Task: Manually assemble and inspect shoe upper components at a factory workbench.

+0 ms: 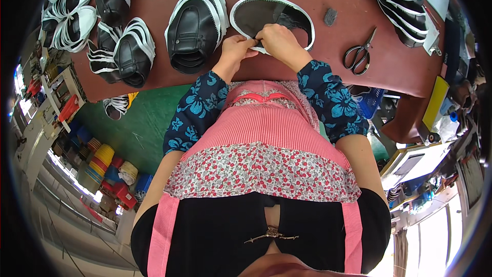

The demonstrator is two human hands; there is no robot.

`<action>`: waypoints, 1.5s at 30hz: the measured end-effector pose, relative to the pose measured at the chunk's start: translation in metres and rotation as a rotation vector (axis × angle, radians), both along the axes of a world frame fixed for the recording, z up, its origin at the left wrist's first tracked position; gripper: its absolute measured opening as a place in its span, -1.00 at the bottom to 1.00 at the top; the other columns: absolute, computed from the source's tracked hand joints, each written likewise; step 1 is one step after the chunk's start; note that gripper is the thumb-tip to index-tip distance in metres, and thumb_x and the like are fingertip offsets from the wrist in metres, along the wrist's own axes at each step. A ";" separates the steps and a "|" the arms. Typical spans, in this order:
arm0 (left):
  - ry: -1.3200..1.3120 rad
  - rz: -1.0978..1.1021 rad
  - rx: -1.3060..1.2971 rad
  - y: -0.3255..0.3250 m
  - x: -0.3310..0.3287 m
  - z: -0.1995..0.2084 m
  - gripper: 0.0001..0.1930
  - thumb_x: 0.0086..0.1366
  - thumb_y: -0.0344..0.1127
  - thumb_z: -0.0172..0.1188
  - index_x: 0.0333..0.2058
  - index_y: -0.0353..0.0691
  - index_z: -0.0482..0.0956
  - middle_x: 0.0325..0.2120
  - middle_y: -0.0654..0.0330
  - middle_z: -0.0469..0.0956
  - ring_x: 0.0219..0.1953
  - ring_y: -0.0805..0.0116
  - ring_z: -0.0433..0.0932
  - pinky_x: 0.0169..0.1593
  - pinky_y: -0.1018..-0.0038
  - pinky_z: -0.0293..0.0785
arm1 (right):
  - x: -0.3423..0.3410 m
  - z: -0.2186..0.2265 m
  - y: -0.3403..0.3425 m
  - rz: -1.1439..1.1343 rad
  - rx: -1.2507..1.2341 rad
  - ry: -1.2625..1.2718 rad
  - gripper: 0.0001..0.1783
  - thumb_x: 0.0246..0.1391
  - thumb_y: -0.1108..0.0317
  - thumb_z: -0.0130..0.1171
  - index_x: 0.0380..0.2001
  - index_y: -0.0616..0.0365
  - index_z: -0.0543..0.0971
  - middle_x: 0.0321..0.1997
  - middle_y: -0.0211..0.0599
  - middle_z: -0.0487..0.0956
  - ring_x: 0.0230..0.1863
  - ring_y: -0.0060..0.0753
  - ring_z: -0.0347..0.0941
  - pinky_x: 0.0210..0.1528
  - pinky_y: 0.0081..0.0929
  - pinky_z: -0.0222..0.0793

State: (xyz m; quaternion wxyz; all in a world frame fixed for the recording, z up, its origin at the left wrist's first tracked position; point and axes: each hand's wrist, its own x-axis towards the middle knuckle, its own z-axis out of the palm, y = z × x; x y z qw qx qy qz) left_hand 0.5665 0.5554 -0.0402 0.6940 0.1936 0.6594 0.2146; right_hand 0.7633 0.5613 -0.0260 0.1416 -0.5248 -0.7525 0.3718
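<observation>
Black shoe upper [256, 13] with white edging, held in both hands beside the near edge of the worktop [397, 74], around the middle of that edge.
The left hand [234, 51] and right hand [281, 41] meet at the upper's near rim, toward its left end; the fingers of both are closed in a pinch on the edging, their tips partly hidden. A narrow gap separates the upper from a stack of nested loafer uppers [192, 28] on its left. To the right, a wider stretch of red-brown surface reaches to black-handled scissors [358, 56], close to the near edge; a grey scrap [330, 17] lies between, farther from that edge. Other white-edged uppers crowd the near left corner [134, 54] and the right edge [405, 18].
</observation>
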 end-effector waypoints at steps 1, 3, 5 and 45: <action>-0.005 -0.036 -0.062 -0.001 -0.002 0.000 -0.78 0.42 -0.53 0.35 -0.04 -0.54 0.64 -0.16 -0.02 0.72 -0.18 0.22 0.79 -0.19 0.39 0.84 | -0.001 -0.001 -0.001 0.006 0.000 0.001 -0.84 0.11 0.41 0.32 -0.33 0.11 0.85 -0.23 0.05 0.76 -0.18 0.19 0.74 -0.07 0.01 0.70; -0.010 -0.065 -0.126 -0.002 -0.005 0.000 -0.85 0.45 -0.51 0.31 -0.12 -0.52 0.70 -0.19 0.00 0.73 -0.20 0.23 0.79 -0.19 0.40 0.84 | -0.002 -0.002 -0.004 -0.037 -0.002 0.013 -0.84 0.11 0.41 0.32 -0.32 0.13 0.85 -0.24 0.06 0.76 -0.17 0.20 0.75 -0.06 0.01 0.70; -0.052 -0.024 -0.110 -0.005 -0.004 -0.002 -0.85 0.49 -0.48 0.29 -0.16 -0.52 0.72 -0.23 0.03 0.74 -0.26 0.27 0.77 -0.18 0.41 0.82 | -0.005 -0.007 -0.007 -0.030 0.006 -0.007 -0.84 0.11 0.42 0.32 -0.32 0.13 0.85 -0.23 0.06 0.76 -0.16 0.20 0.75 -0.06 0.02 0.70; -0.155 -0.082 0.020 -0.006 -0.014 -0.007 -0.80 0.54 -0.52 0.13 -0.01 -0.44 0.69 -0.11 0.06 0.76 -0.14 0.26 0.78 -0.01 0.35 0.75 | -0.005 0.058 -0.043 -0.066 -0.218 0.715 -0.93 0.32 0.48 0.25 -0.28 0.26 0.62 0.19 -0.17 0.62 0.08 -0.36 0.61 0.17 -0.32 0.53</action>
